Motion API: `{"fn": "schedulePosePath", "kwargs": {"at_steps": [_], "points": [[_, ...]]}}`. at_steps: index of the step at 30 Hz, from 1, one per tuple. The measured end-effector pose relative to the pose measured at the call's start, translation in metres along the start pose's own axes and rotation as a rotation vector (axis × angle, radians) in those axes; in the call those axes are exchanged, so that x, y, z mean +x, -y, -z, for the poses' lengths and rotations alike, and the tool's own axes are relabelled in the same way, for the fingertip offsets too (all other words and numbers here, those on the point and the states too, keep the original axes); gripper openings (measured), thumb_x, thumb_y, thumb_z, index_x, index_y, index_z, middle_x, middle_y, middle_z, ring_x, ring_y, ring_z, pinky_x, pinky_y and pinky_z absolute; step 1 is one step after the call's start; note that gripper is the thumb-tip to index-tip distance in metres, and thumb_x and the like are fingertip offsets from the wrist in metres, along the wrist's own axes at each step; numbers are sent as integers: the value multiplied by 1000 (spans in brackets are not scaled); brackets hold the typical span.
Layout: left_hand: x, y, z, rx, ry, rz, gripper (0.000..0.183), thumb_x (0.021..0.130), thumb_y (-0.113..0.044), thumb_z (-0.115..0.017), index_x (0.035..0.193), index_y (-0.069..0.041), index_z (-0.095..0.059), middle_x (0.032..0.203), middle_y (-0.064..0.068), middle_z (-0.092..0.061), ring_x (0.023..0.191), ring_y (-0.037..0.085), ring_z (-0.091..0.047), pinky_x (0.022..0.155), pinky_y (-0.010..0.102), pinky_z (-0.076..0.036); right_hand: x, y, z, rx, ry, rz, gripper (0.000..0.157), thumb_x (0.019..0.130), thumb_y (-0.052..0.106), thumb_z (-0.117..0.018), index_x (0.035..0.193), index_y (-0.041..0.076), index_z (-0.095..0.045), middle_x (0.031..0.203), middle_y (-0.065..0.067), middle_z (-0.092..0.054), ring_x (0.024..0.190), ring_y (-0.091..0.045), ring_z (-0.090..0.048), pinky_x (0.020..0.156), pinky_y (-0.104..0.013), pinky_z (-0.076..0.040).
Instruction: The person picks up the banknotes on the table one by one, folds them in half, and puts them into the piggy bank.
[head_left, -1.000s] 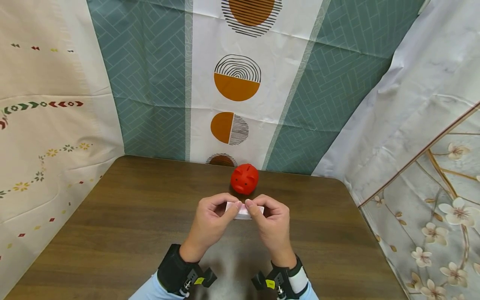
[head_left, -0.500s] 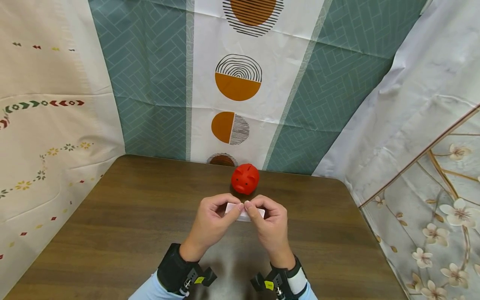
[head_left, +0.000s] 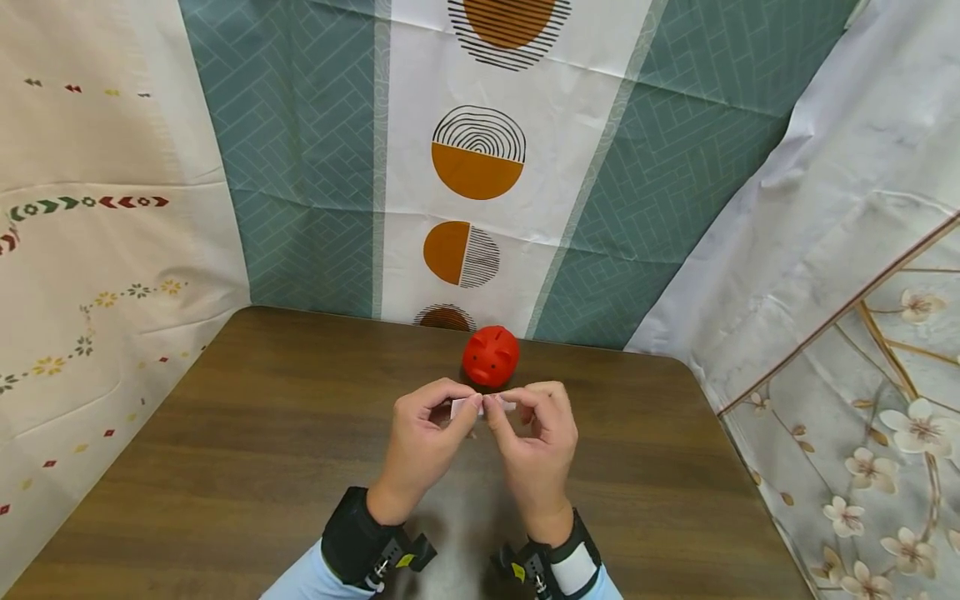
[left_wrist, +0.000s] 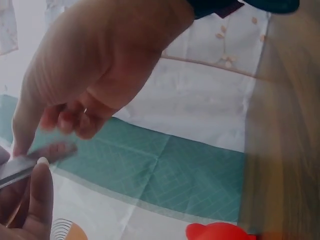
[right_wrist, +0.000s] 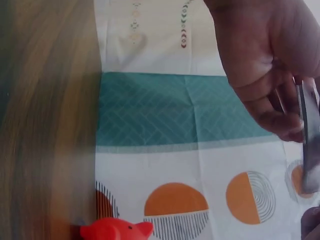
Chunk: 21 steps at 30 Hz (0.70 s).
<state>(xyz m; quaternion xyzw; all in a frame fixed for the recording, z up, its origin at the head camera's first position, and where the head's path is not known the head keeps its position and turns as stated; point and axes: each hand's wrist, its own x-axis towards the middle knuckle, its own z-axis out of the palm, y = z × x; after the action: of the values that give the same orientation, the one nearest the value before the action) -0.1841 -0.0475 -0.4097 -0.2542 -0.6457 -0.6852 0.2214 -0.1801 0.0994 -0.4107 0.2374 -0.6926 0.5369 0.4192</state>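
Note:
A small folded strip of pinkish-white paper (head_left: 459,406) is held level in front of the body, over the wooden table. My left hand (head_left: 420,433) pinches its left part between thumb and forefinger. On the right side, the thumb and forefinger of my right hand (head_left: 538,437) pinch it close to the left thumb; both thumb tips nearly meet. Fingers hide much of the paper. In the right wrist view the paper (right_wrist: 310,140) appears edge-on as a thin grey strip, and the left wrist view shows the paper (left_wrist: 15,170) blurred.
Just beyond the hands stands a red piggy bank (head_left: 491,357) with a slot on top, near the back edge of the brown wooden table (head_left: 315,400). Patterned cloths hang behind the table (head_left: 315,167) and along both sides.
Both hands have risen slightly. My right hand has shifted left, its forefinger now stretched along the paper's far edge. Less of the paper shows than before.

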Motion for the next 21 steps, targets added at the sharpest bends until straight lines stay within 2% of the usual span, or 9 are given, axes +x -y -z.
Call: {"fn": "schedulePosePath", "kwargs": {"at_steps": [2, 6, 9, 12, 15, 18, 21], "points": [[-1, 1, -2, -2, -3, -20, 11, 93, -6, -74, 103, -8, -74, 92, 7, -72, 73, 14, -66, 67, 28, -62, -1, -1, -1, 5, 12, 10, 23, 82, -7, -80, 102, 3, -76, 92, -13, -63, 80, -17, -55, 66, -18, -51], [0, 3, -5, 3, 47, -101, 28, 92, -1, -72, 120, -6, -69, 111, 11, -68, 93, 20, -69, 81, 28, -62, -1, -1, 1, 178, 87, -71, 24, 93, -8, -66, 116, -5, -72, 104, -18, -67, 92, -18, -64, 80, -21, -59], [1, 4, -5, 24, 78, -157, 34, 93, 3, -68, 127, -3, -67, 118, 13, -66, 99, 22, -67, 86, 28, -61, 1, -1, 3, 272, 107, -122, 28, 93, -7, -65, 121, -8, -68, 110, -21, -66, 98, -19, -67, 85, -25, -60], [2, 4, -2, 67, 87, -175, 34, 94, 4, -67, 127, -4, -69, 118, 11, -66, 99, 19, -67, 85, 27, -61, 2, 0, 4, 287, 112, -153, 30, 90, -8, -69, 120, -8, -68, 112, -21, -67, 98, -19, -68, 86, -28, -61], [4, 4, 1, 98, 78, -194, 30, 93, 4, -68, 122, -4, -72, 114, 9, -69, 93, 18, -68, 79, 27, -61, 3, -1, 5, 240, 99, -167, 25, 92, -10, -65, 117, -6, -71, 110, -20, -70, 97, -18, -70, 84, -27, -61], [6, 4, 3, 114, 13, -193, 24, 91, 4, -72, 113, -6, -74, 103, 8, -69, 82, 16, -64, 69, 25, -59, 4, -3, 7, 193, 80, -165, 19, 96, -10, -59, 110, -5, -72, 104, -19, -72, 88, -16, -69, 76, -24, -61], [6, 4, 4, 104, -64, -137, 27, 88, 3, -75, 113, -5, -68, 96, 8, -64, 74, 16, -57, 60, 23, -54, 4, -5, 9, 186, 78, -154, 13, 97, -9, -58, 103, -7, -69, 93, -17, -68, 74, -16, -63, 64, -22, -58]]}}
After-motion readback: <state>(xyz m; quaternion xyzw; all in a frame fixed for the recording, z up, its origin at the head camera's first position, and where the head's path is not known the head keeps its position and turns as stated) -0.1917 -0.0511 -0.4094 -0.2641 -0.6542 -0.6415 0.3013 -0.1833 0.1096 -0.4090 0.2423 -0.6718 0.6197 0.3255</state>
